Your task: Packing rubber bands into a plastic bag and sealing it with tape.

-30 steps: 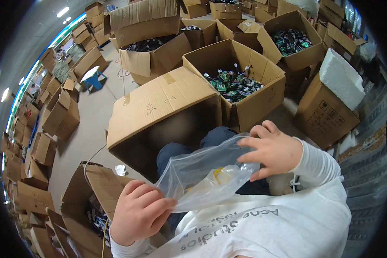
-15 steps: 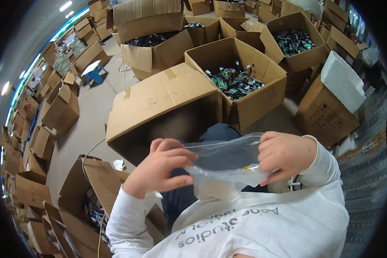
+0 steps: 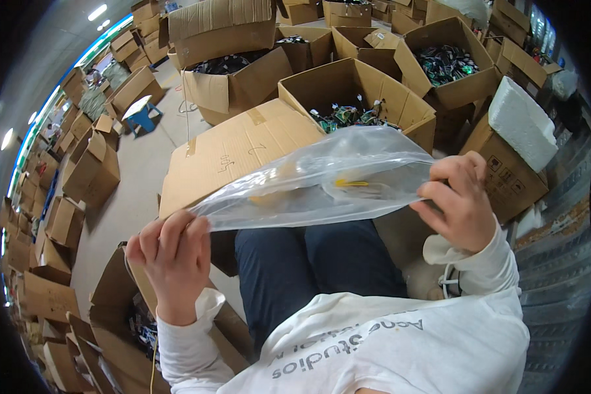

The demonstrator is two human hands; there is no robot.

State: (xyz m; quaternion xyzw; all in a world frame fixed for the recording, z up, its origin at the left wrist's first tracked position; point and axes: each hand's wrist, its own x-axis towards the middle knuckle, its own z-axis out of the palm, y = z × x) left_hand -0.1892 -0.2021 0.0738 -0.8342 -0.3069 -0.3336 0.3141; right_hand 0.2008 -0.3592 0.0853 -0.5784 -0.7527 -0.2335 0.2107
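Observation:
A clear plastic bag (image 3: pixel 308 190) is stretched wide above my lap, its mouth slightly parted. My left hand (image 3: pixel 174 253) pinches one end of its rim, and my right hand (image 3: pixel 459 197) grips the opposite end. Something yellow and thin (image 3: pixel 351 183) shows through the plastic towards the right, with a whitish coiled shape around it; I cannot make out what it is. Behind the bag, an open carton (image 3: pixel 400 134) holds a heap of green circuit boards with wires (image 3: pixel 351 117), partly hidden by the plastic.
A large carton lying on its side (image 3: pixel 243 151) is left of centre. Another open carton (image 3: pixel 115 289) with wired parts stands at lower left. On the right, white foam (image 3: pixel 522 118) leans on a carton (image 3: pixel 499 174). A blue stool (image 3: pixel 142 115) stands farther off, among many boxes.
Both hands have moved apart, the left one outward and down, the right one outward and up. The bag between them is now spread wide and raised away from my body.

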